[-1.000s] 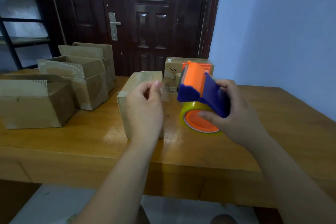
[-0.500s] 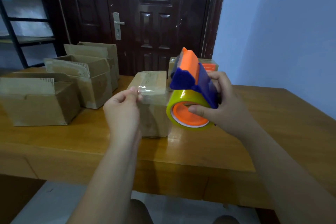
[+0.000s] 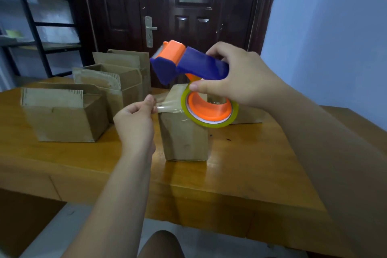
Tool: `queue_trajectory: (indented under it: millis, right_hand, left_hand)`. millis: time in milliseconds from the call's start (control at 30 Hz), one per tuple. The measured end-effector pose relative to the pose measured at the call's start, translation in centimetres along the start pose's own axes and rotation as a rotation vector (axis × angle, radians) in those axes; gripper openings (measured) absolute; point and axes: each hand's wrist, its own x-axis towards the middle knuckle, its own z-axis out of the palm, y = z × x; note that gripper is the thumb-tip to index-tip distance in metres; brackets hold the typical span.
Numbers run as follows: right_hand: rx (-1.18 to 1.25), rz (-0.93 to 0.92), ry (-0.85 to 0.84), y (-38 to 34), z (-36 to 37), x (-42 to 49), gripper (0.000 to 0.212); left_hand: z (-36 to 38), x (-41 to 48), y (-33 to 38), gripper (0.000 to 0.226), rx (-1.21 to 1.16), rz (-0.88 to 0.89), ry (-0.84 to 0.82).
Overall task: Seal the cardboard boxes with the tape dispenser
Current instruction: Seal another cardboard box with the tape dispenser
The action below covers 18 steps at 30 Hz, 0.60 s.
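A blue and orange tape dispenser [image 3: 188, 65] with a yellowish tape roll [image 3: 209, 111] hangs tilted above the table, gripped round its handle by my right hand [image 3: 236, 75]. My left hand [image 3: 136, 119] pinches the free end of the clear tape [image 3: 165, 103], stretched between it and the roll. A closed cardboard box [image 3: 184, 138] stands on the wooden table [image 3: 251, 174] right under the tape and the roll. Part of its top is hidden by the roll.
Three open cardboard boxes stand at the left: the nearest [image 3: 60, 115], one behind [image 3: 117, 84], one farther back [image 3: 125, 58]. Another box [image 3: 249, 115] lies behind the roll. A dark door [image 3: 188, 16] and a black shelf rack [image 3: 37, 23] are beyond the table.
My right hand has lifted and tipped the dispenser, roll now lower right. My left hand has drawn the tape end out to the left over the closed box. The view has shifted.
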Motion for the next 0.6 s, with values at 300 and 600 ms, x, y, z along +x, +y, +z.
queue_trajectory:
  millis: [300, 600]
  right_hand:
    - [-0.142, -0.021, -0.08, -0.3, 0.4, 2.5, 0.077]
    - [-0.147, 0.018, -0.13, 0.8, 0.8, 2.2, 0.081]
  left_hand:
    - [0.0, 1.1, -1.6, 0.026, -0.09, -0.098, 0.027]
    - [-0.1, 1.5, -2.7, 0.018, -0.06, -0.194, -0.072]
